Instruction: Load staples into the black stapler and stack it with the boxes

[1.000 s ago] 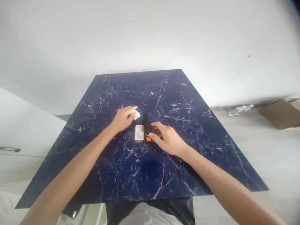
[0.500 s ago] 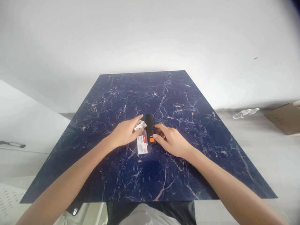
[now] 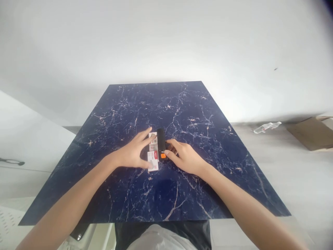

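Note:
A long black stapler (image 3: 161,140) with an orange patch at its near end lies on the dark blue marbled table (image 3: 145,104). My right hand (image 3: 183,156) grips its right side, fingers curled and the thumb close to the orange patch. Along its left side, small white boxes sit in a row. The near box (image 3: 153,160) has red marks and a printed picture; the far box (image 3: 153,137) has a dark print. Spread wide, my left hand (image 3: 134,151) reaches over them, its fingers at the far box and its thumb on the near one.
Behind the table rises a white wall (image 3: 156,41). On the floor to the right are a clear plastic bottle (image 3: 266,127) and a cardboard box (image 3: 312,133). At the left, a white panel carries a dark handle (image 3: 11,161).
My left hand has let go of the far white box and spread its fingers; that box now lies flat in line with the near one. My right hand stays at the stapler.

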Motion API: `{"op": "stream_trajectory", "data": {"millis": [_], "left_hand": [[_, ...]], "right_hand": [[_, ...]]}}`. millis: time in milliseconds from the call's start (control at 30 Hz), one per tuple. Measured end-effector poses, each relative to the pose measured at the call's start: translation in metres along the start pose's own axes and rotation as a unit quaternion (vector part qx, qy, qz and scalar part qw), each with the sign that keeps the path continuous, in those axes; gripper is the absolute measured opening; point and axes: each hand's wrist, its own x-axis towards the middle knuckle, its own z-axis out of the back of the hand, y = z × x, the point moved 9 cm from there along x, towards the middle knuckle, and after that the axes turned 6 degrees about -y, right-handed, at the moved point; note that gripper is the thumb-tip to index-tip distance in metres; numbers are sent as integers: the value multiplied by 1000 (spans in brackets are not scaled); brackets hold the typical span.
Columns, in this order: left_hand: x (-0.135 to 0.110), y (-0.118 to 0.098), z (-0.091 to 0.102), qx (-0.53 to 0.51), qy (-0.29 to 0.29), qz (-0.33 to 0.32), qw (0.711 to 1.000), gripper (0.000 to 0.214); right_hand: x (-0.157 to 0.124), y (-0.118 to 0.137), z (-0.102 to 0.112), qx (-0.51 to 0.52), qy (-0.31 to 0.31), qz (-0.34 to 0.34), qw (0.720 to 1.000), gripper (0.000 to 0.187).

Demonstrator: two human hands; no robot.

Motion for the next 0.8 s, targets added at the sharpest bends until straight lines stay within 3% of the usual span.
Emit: {"op": "stream_trajectory", "data": {"millis": [67,100,200,267,467,633,800], "left_hand": [[-1,3,-9,-22,23,16,999,122],[0,5,-11,-28,18,23,999,118],[4,9,-6,-39,-26,38,998,88],[4,10,-3,-40,-42,36,998,79],[-3,5,-15,-20,1,28,999,128],[4,-1,-17,-16,-45,-5,999,130],[32,-5,-18,-8,-84,-28,996,129]], "right_hand": [[-1,2,1,0,1,7,1000,27],[-1,2,1,-2,0,10,1000,27],[-1,3,1,-18,0,12,1000,28],[-1,3,1,-24,-1,12,1000,29],[-3,8,2,-28,-26,19,999,36],[-8,17,-5,-48,-61,29,997,68],[-6,4,3,-73,-127,-3,989,63]]}}
